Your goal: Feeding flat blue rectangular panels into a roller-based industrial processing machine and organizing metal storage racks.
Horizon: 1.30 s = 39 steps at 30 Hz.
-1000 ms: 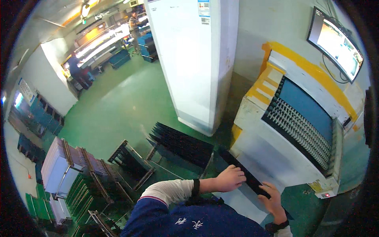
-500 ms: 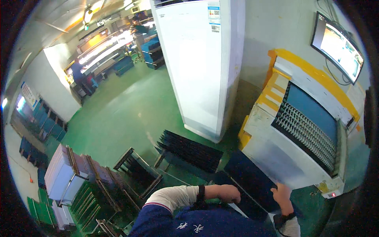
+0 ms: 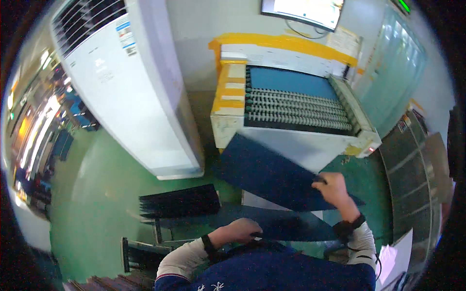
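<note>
My right hand [image 3: 335,189] grips the right edge of a thin dark blue panel [image 3: 269,169], thumb on top. This panel slants up in front of the roller machine [image 3: 298,111], hiding part of its white front. Closer to my body, a second dark blue panel [image 3: 291,226] lies low, its far side partly covered by the first. My left hand [image 3: 240,230] is closed at this nearer panel's left end, the fingers curled around its edge. A strip of pale surface [image 3: 264,201] shows between the two panels.
Left of the panels stands a row of upright black sheets [image 3: 182,203] above a metal frame [image 3: 125,254]. A tall white air conditioner [image 3: 128,102] stands at the left. On the right are grey boards [image 3: 412,179] and a pale curtain [image 3: 398,72]; a screen [image 3: 306,12] hangs above the machine.
My view has swung right, bringing the roller machine to the middle. The two panels have come apart: the one in my right hand is raised, the other lies near my left hand.
</note>
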### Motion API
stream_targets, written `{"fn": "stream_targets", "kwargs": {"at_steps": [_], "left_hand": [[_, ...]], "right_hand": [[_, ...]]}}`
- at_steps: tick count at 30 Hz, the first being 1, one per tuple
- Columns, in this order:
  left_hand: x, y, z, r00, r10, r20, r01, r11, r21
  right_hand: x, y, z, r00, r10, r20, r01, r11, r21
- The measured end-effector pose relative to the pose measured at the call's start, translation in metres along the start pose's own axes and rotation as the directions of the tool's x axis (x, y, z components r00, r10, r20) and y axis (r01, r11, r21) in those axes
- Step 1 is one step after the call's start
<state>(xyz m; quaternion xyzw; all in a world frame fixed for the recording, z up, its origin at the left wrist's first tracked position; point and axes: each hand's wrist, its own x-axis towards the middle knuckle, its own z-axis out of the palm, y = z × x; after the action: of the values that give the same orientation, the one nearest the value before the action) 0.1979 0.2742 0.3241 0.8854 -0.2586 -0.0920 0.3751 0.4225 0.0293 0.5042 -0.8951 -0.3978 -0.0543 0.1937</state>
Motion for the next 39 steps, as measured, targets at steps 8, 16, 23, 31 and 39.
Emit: {"fn": "stream_targets", "kwargs": {"at_steps": [8, 16, 23, 31, 39], "left_hand": [[0.006, 0.019, -0.025, 0.995, -0.061, 0.076, 0.061, 0.998, 0.003], [0.003, 0.014, -0.015, 0.986, -0.112, 0.126, 0.118, 0.992, -0.039], [0.008, 0.015, -0.014, 0.977, -0.121, 0.178, 0.117, 0.993, 0.031], [0.012, 0.008, -0.024, 0.967, -0.144, 0.211, 0.137, 0.989, 0.047], [0.020, 0.008, -0.033, 0.965, -0.150, 0.213, 0.152, 0.988, 0.004]], "right_hand": [[-0.030, 0.017, -0.111, 0.817, 0.460, -0.348, -0.030, 0.636, 0.771], [-0.030, 0.080, -0.068, 0.674, 0.731, -0.107, 0.224, -0.065, 0.972], [-0.036, 0.123, -0.002, 0.706, 0.676, 0.212, 0.079, -0.373, 0.924], [-0.023, 0.139, 0.058, 0.557, 0.691, 0.461, -0.091, -0.501, 0.861], [-0.005, 0.169, 0.117, 0.586, 0.628, 0.512, -0.089, -0.578, 0.811]]}}
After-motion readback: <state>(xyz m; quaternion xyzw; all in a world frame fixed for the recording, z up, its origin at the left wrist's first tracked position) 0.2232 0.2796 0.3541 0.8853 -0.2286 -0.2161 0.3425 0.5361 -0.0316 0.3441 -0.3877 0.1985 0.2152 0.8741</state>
